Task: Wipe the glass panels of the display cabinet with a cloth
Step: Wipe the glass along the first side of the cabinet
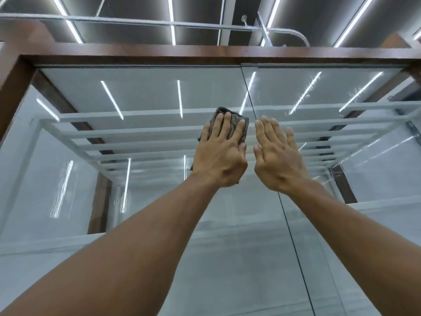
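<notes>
Cloth (234,121) high on the left glass panel (141,96), beside the seam (247,87).
My left hand (219,156) presses it flat with straight fingers; my right hand (275,157) lies open on the right panel (355,160). I'd keep pressure even, overlapping strokes up to the frame (205,53).
</notes>
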### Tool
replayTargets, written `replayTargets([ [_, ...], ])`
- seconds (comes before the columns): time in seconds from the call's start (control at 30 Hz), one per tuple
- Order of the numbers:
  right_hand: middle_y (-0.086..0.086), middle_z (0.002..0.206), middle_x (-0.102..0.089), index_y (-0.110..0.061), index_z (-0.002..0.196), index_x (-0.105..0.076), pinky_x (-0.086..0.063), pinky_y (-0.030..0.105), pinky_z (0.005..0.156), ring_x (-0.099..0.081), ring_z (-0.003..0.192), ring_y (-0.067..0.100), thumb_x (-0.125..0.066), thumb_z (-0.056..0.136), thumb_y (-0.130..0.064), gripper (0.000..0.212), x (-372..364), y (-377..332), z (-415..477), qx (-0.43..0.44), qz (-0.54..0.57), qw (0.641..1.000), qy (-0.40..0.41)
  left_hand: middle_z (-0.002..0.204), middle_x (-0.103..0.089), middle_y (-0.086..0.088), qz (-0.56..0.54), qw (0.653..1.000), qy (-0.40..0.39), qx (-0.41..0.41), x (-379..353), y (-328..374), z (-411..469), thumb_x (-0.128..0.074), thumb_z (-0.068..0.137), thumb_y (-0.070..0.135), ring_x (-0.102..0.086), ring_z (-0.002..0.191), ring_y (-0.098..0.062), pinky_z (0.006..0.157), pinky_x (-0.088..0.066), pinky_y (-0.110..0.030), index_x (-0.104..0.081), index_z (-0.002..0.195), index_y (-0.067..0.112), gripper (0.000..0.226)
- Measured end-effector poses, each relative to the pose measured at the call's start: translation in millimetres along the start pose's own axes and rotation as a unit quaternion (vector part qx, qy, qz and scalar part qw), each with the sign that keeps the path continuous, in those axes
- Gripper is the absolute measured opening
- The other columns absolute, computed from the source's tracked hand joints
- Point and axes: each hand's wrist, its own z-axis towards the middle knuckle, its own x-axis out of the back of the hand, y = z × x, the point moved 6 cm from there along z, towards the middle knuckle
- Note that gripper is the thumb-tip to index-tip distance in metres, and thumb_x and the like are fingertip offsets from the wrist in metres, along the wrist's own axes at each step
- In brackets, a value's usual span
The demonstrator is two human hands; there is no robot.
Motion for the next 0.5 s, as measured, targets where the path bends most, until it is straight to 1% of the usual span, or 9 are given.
replayTargets([
  [0.1, 0.006, 0.171, 0.014, -0.011, 0.163, 0.005, 0.015, 0.045, 0.127, 0.019, 0.157, 0.018, -0.021, 0.11, -0.03, 0.062, 0, -22, 4, -0.008, -0.009, 1.0, -0.004, 0.173, 0.01, -0.003, 0.001, 1.0, 0.008, 0.017, 12, -28, -11, -0.021, 0.11, 0.041, 0.016, 0.158, -0.017, 0.128, 0.011, -0.04, -0.002, 0.165, 0.029, 0.06],
  [0.2, 0.006, 0.172, 0.014, -0.013, 0.163, 0.003, 0.014, 0.047, 0.127, 0.02, 0.157, 0.017, -0.018, 0.11, -0.032, 0.06, -11, -66, 12, 0.03, 0.012, 0.999, -0.034, 0.173, 0.011, -0.002, 0.013, 0.999, 0.011, 0.036, 25, -61, -20, -0.021, 0.11, 0.042, 0.017, 0.158, -0.016, 0.128, 0.012, -0.039, -0.002, 0.165, 0.031, 0.06],
  [0.3, 0.004, 0.171, 0.018, -0.013, 0.163, 0.008, 0.016, 0.057, 0.124, 0.02, 0.157, 0.017, -0.015, 0.11, -0.036, 0.062, -26, -104, 17, 0.043, 0.01, 0.997, -0.058, 0.173, 0.013, -0.001, 0.015, 0.998, 0.007, 0.058, 34, -91, -31, -0.02, 0.11, 0.042, 0.019, 0.158, -0.015, 0.128, 0.013, -0.039, 0.0, 0.165, 0.031, 0.06],
  [0.37, 0.004, 0.171, 0.019, -0.012, 0.162, 0.008, 0.016, 0.062, 0.122, 0.02, 0.157, 0.019, -0.014, 0.11, -0.038, 0.063, -32, -123, 16, 0.043, 0.001, 0.998, -0.05, 0.173, 0.014, 0.0, 0.016, 0.997, 0.011, 0.07, 40, -110, -42, -0.02, 0.11, 0.043, 0.019, 0.158, -0.014, 0.128, 0.013, -0.038, 0.001, 0.165, 0.032, 0.059],
  [0.5, 0.005, 0.171, 0.018, -0.012, 0.162, 0.009, 0.017, 0.063, 0.121, 0.021, 0.157, 0.02, -0.012, 0.109, -0.04, 0.064, -43, -167, 13, 0.086, -0.015, 0.995, -0.045, 0.172, 0.014, 0.001, 0.013, 0.996, 0.016, 0.09, 50, -145, -63, -0.019, 0.11, 0.043, 0.019, 0.157, -0.012, 0.128, 0.013, -0.037, 0.0, 0.164, 0.034, 0.058],
])
